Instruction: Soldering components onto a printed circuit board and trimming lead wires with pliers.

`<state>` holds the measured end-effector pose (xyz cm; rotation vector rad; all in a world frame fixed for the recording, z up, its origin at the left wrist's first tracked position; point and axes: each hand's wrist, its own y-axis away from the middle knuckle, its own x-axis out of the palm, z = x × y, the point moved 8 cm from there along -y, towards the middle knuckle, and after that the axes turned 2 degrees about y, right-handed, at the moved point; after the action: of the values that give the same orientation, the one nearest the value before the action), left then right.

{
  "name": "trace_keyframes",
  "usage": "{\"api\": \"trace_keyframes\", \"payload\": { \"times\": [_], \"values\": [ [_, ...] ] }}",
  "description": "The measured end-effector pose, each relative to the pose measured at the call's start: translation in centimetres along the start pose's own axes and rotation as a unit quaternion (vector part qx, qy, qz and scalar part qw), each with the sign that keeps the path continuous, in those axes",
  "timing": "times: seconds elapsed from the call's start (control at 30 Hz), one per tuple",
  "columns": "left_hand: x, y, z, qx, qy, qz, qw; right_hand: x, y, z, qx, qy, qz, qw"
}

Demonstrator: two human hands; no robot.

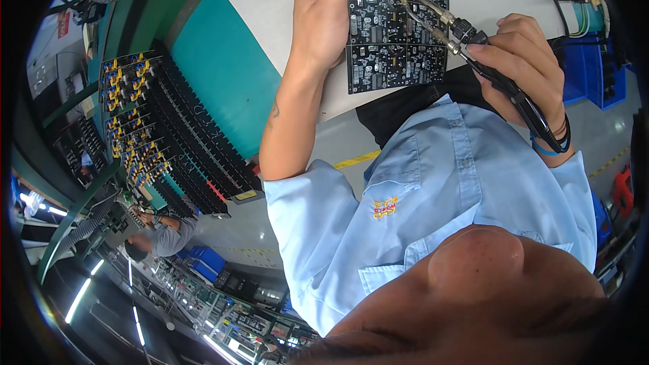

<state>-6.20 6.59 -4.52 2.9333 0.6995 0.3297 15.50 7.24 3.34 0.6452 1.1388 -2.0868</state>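
A black circuit board panel [378,67], divided into several small boards with tiny parts and chips, lies over the edge of the white work surface before me. My left hand [326,17] grips its left edge; some of the fingertips are cut off by the top of the view. In my right hand [524,61] is a pair of black-handled soldering tweezers [500,82], two metal barrels ending in fine tips. The tips are close together over the upper middle of the panel; whether they touch a part is too small to tell. A cord runs back along the right wrist.
Left of the white sheet [253,0] is a green mat [216,61]. Beyond it stand black slotted racks [203,122] and boards with yellow and blue parts [138,152]. Blue bins [595,74] are at right. Another person [165,233] works farther off at left.
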Motion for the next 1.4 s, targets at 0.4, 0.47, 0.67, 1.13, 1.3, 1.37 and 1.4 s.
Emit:
{"api": "trace_keyframes", "payload": {
  "times": [0.4,0.47,0.67,1.13,1.3,1.37,1.4],
  "values": [
    [0.2,-0.1,0.4,0.003,0.034,0.003,0.999,-0.3,-0.5,0.8,-0.007,0.013,0.008,1.000],
    [0.4,-0.1,0.4,0.002,0.043,0.009,0.999,-0.4,-0.6,0.8,-0.008,0.014,0.008,1.000],
    [0.7,-0.1,0.0,0.004,0.028,0.006,1.000,-1.4,0.1,0.3,-0.007,0.001,-0.018,1.000],
    [-0.4,-1.7,0.2,-0.037,0.009,0.171,0.985,-1.6,1.9,-2.4,0.011,-0.119,-0.056,0.991],
    [-1.5,-0.8,1.9,-0.150,-0.038,0.075,0.985,-4.0,5.1,-5.9,0.127,0.010,-0.231,0.965],
    [-1.5,-0.7,1.8,-0.156,-0.040,0.093,0.983,-3.8,5.5,-7.4,0.175,0.007,-0.221,0.959],
    [-1.6,-0.7,1.8,-0.161,-0.043,0.112,0.980,-3.7,5.8,-8.5,0.222,0.005,-0.212,0.952]
  ]
}}
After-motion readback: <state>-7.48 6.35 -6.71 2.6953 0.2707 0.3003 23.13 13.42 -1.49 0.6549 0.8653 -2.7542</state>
